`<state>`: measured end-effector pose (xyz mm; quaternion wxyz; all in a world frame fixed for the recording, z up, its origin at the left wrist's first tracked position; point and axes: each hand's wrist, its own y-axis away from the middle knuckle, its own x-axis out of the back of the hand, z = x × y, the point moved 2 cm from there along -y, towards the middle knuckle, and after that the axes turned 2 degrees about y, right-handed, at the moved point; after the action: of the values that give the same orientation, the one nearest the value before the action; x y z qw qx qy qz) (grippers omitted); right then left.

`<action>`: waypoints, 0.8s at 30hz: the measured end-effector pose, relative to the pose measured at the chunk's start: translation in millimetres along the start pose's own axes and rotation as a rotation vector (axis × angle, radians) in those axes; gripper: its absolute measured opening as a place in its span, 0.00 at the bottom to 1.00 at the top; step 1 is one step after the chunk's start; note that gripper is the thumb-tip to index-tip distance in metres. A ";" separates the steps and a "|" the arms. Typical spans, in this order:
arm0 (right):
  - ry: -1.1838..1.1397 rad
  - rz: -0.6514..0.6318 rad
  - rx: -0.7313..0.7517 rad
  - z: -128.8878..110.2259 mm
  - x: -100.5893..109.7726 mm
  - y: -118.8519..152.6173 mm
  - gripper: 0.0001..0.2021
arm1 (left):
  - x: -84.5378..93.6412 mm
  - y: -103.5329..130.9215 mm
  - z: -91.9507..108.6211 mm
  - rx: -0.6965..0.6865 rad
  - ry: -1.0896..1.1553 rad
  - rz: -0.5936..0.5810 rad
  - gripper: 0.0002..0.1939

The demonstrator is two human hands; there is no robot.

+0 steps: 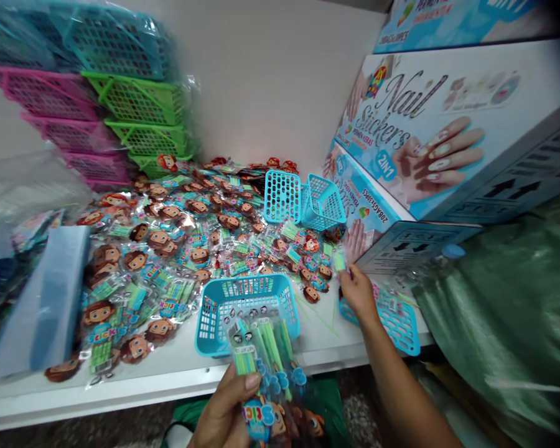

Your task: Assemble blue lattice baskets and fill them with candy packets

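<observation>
White surface (313, 341) carries many scattered packets (198, 206), I see. Left hand (224, 409) pinches a fan of packets (271, 354), long axis pointing far, at the near side of the blue basket (248, 283). Right hand (357, 291), farther right, pinches one green packet (339, 261); the left is nearer to the basket.

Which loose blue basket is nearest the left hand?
The front-centre basket, just beyond the packets in the left hand; others sit farther right, toward the cartons.

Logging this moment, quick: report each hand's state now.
Left hand: closed, holding a fanned bunch of packets.
Right hand: fingertips at a small green piece; whether closed on it cannot be told.
</observation>
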<state>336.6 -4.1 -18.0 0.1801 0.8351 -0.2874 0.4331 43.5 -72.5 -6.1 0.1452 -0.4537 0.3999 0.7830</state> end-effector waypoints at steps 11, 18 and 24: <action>-0.339 -0.483 0.619 -52.8 14.2 121.2 0.19 | 0.5 -7.6 0.9 -0.009 -0.003 0.012 0.06; 0.180 0.027 0.069 -26.1 -19.5 -46.8 0.26 | -0.8 2.1 1.9 -0.045 -0.019 -0.010 0.22; 0.225 -0.001 -0.077 -15.7 -40.3 -84.4 0.15 | 3.6 2.5 5.5 -0.057 -0.003 -0.074 0.26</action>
<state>362.0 82.6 -47.0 0.2436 0.7737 -0.2813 0.5128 36.9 -70.4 -6.3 0.1617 -0.4709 0.3603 0.7888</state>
